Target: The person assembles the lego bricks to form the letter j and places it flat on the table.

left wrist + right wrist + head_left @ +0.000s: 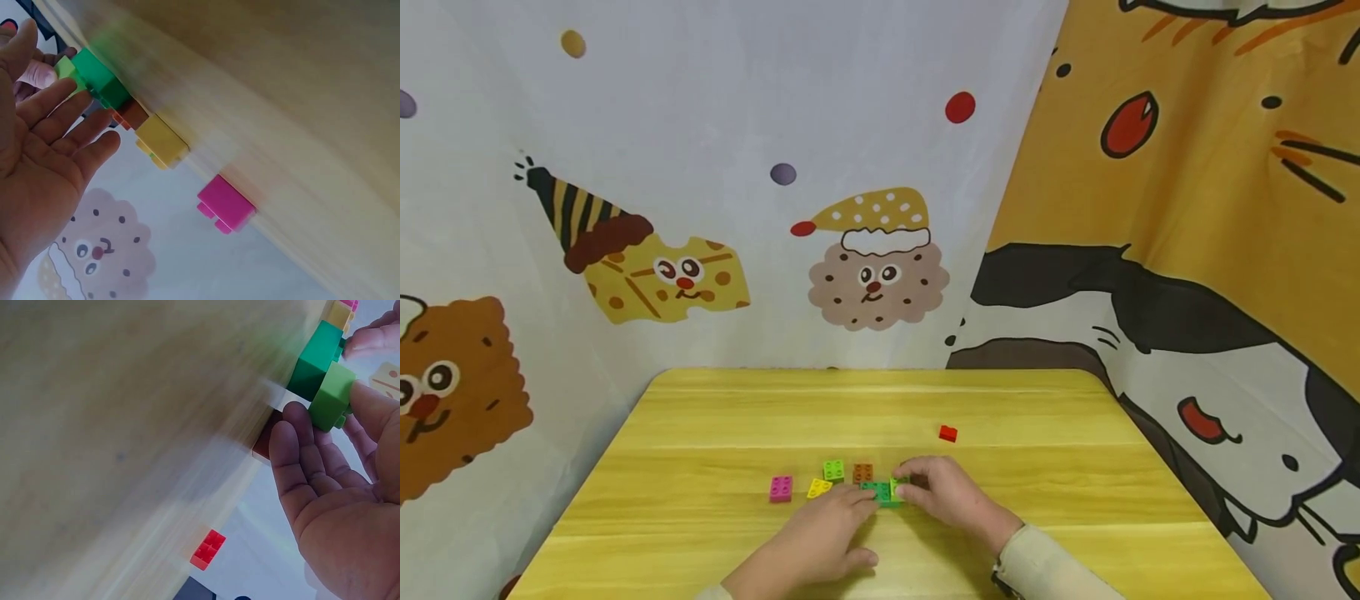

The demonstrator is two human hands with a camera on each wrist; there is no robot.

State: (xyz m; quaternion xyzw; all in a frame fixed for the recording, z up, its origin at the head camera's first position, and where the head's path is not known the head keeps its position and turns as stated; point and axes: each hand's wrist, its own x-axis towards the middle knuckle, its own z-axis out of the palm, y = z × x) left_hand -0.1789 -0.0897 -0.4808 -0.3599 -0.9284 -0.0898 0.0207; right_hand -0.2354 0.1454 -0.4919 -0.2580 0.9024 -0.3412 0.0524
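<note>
Between the thumb and fingers of my right hand [951, 492] is a light green toy brick [334, 394], pinched at the right end of a longer dark green toy brick [874, 490]. In the right wrist view the light green brick overlaps the dark green brick's end. My left hand [827, 533] has its fingers extended, their tips right at the dark green brick's left end. In the left wrist view the left palm shows, nothing gripped. A brown brick [862, 472] stands just behind the dark green one. Beside the left fingertips lies a yellow brick [818, 488].
Another light green brick [833, 471] stands behind the yellow one. Farther left is a magenta brick [781, 489]. A red brick [948, 433] lies toward the back right of the wooden table [700, 417]. Printed curtains [865, 83] hang behind the table and at its sides.
</note>
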